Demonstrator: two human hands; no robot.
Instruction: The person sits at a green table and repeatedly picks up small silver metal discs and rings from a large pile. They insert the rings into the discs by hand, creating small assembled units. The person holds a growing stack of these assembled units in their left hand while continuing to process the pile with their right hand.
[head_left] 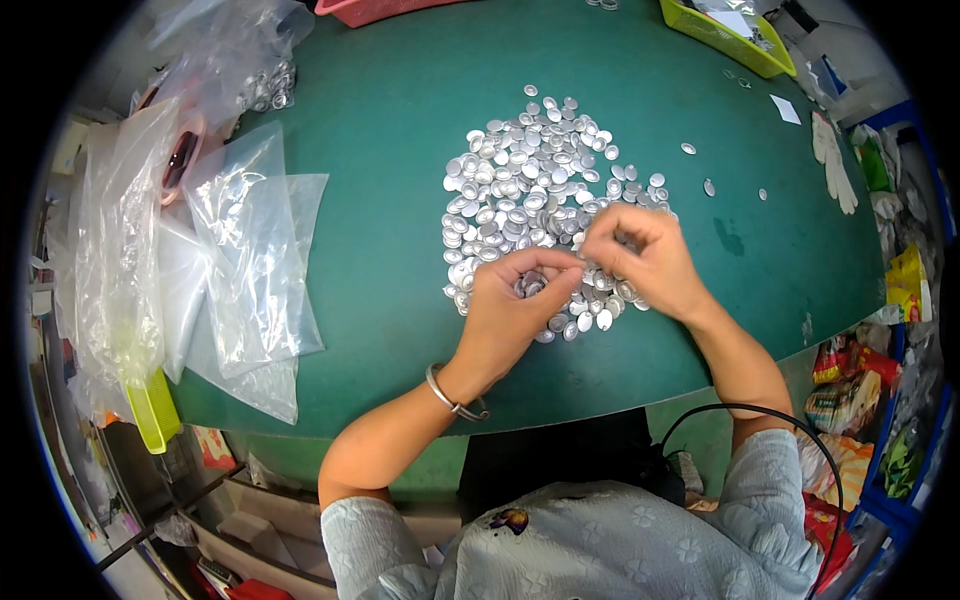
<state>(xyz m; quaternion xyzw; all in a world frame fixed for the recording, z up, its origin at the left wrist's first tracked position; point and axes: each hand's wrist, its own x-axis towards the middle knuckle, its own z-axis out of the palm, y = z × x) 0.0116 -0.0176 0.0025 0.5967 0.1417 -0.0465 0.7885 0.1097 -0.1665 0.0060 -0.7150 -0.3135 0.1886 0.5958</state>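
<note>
A: Location of work?

B: Near middle of green tabletop: silver oval metal pieces, heaped beneath and beyond both hands.

A: Orientation?

B: Mixed in heap, long axes pointing every way, some overlapping. Right of heap, lone ovals: nearest one slanting down rightward, other two roughly upright in view.

A: Grip?

B: Left hand: thumb and forefinger curved into a ring, tips nearly meeting. Right hand: fingers curled, slightly blurred, tips just beside left's. Cannot tell, for either, whether pressed together or pinching a piece.

A: Materials?

B: Shiny gray metal; some faces rimmed, others flat and plain. At left, clear plastic bags, thin, wrinkled, overlapping. On left wrist, rigid silver bracelet.

A: Counts?

B: Lone ovals, three. Bracelet, one. White fabric glove, one. White card, one. Heap too overlapped for counting.
</note>
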